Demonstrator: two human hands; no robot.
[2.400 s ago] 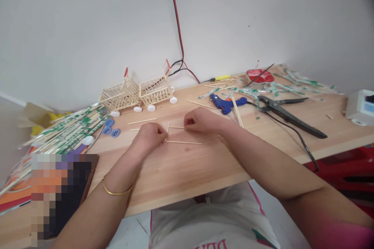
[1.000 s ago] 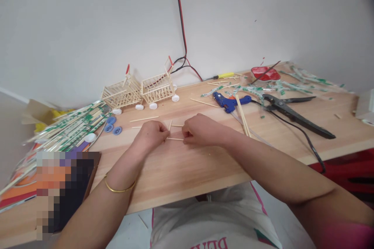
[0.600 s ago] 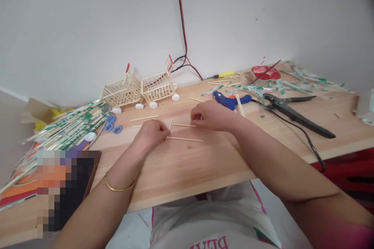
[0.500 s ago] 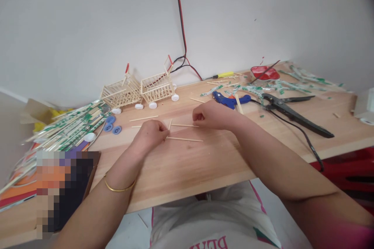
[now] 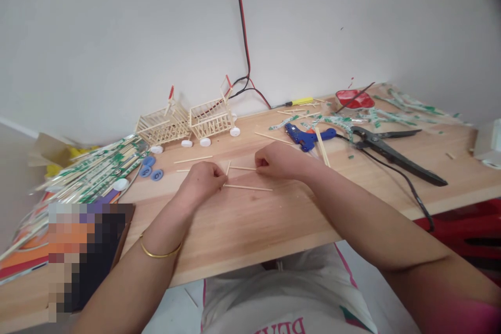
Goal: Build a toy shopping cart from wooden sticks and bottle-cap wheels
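My left hand [image 5: 204,181] is closed, thumb and fingertips pinching a short wooden stick [image 5: 228,168] that stands across the ends of two others. One of those, a far stick [image 5: 241,168], runs right into the fingers of my right hand [image 5: 276,160], which are closed on its end. The near stick [image 5: 249,187] lies on the table, its left end by my left fingertips. Another stick [image 5: 192,159] lies beyond my left hand, and part of one more shows just behind its knuckles.
Two small stick-built carts [image 5: 211,119] with white wheels stand at the back. Blue wheels [image 5: 156,174] and wrapped sticks [image 5: 105,167] are at the left. A blue glue gun [image 5: 307,138], black shears [image 5: 395,152], a yellow-handled tool [image 5: 302,100] and torn wrappers [image 5: 407,99] lie right.
My right hand has shifted slightly left and nearer, its fingertips coming down onto the far stick's end. My left hand has stayed in place.
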